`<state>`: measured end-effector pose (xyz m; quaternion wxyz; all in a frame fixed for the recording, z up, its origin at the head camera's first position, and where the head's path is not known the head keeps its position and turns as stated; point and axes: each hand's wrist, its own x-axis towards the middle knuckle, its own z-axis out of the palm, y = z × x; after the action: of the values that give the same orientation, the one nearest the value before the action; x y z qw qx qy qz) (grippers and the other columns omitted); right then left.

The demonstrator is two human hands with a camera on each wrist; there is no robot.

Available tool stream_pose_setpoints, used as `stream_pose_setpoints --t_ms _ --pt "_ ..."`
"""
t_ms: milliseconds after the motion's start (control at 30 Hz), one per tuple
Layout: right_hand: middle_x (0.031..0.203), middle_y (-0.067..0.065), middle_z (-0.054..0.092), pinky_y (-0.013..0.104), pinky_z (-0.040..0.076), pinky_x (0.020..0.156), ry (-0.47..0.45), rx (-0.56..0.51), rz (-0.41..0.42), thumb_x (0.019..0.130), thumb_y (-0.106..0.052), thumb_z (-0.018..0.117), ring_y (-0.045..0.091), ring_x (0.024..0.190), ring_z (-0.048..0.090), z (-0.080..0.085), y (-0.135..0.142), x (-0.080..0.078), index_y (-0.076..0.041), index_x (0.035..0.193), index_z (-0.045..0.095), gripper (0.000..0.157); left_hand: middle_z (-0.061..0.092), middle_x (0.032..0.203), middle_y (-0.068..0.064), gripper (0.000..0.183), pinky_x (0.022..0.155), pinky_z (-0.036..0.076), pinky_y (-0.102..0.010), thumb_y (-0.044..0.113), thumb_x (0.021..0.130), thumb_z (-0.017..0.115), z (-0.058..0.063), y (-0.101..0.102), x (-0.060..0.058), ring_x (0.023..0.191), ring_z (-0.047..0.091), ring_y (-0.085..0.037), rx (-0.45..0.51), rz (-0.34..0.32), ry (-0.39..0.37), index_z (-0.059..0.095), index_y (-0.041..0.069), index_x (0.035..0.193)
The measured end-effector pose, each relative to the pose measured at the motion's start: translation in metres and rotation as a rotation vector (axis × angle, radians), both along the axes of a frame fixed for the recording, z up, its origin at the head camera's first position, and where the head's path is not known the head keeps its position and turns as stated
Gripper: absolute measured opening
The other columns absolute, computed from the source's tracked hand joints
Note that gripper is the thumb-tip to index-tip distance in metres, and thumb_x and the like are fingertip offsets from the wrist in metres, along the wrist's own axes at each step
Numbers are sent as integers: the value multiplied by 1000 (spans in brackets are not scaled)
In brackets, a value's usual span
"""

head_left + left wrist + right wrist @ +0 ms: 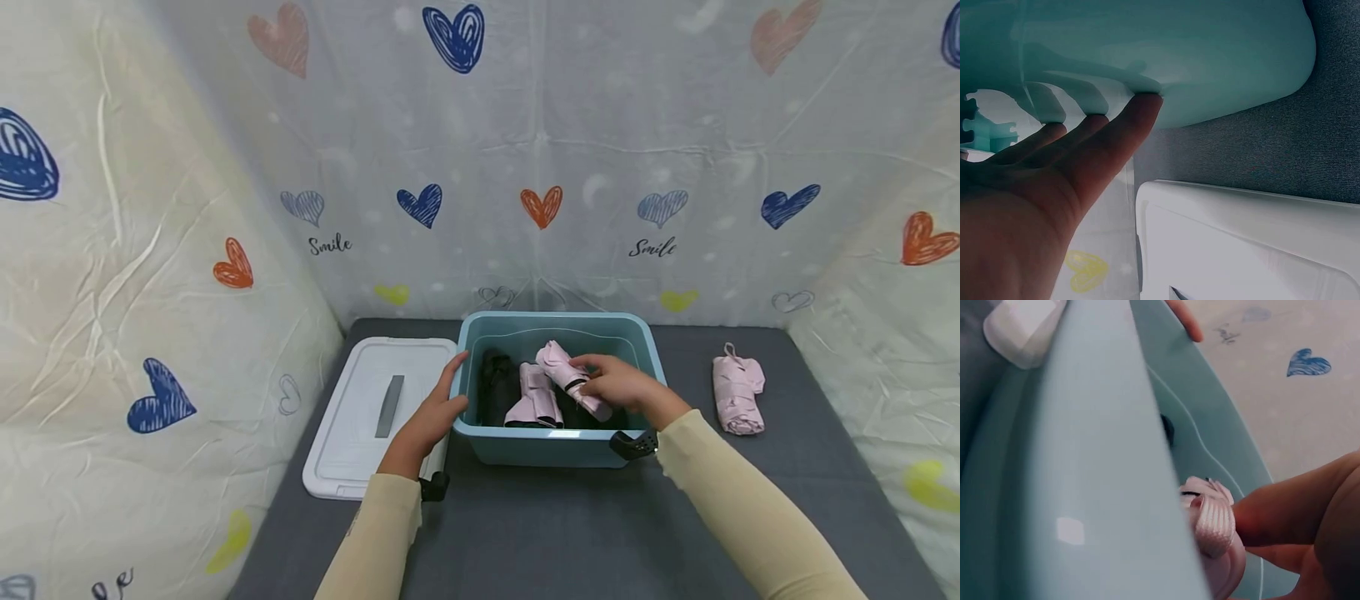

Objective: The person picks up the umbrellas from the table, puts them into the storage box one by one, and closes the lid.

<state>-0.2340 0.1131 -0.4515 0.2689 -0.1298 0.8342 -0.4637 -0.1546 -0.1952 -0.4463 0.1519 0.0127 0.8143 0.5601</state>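
A blue-green plastic bin point(555, 450) stands on the table with its top uncovered. Inside it lie a black bundle point(497, 387) at the left and a pink folded umbrella point(536, 393) beside it. My right hand point(618, 383) reaches over the bin's right side and grips a second pink folded umbrella point(558, 364), tilted inside the bin. Its strap point(1215, 526) loops around the end in the right wrist view. With fingers extended, my left hand point(431, 421) touches the bin's left side; its fingertips point(1147, 103) meet the outer wall in the left wrist view.
A white lid point(341, 425) with a grey handle point(389, 407) lies flat left of the bin. Another pink folded umbrella point(738, 392) with a loop rests to the right on the dark grey table point(555, 533). Heart-printed curtains point(480, 167) hang behind and on both sides.
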Motion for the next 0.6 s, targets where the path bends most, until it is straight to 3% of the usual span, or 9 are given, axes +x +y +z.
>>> stream_pose_setpoints --t_ms 233,467,600 --pt "131 26 52 32 49 69 -2 28 7 89 -4 52 26 97 57 -2 0 0 -5 146 41 58 1 164 -8 77 100 31 -56 9 91 40 -3 0 -1 143 17 -34 0 -7 15 6 32 156" --pt "139 28 43 48 55 75 -91 -32 -60 97 -5 42 37 112 52 0 0 1 -7 149 34 53 2 163 -8 77 99 33 -55 9 91 40 -4 0 -2 141 19 -35 5 -5 15 6 33 156" --pt "142 30 41 51 54 78 -89 -61 -44 98 -6 41 43 121 48 2 1 2 -6 149 34 52 2 163 -8 77 99 33 -55 9 91 40 -3 0 -1 141 20 -35 9 1 10 6 33 156"
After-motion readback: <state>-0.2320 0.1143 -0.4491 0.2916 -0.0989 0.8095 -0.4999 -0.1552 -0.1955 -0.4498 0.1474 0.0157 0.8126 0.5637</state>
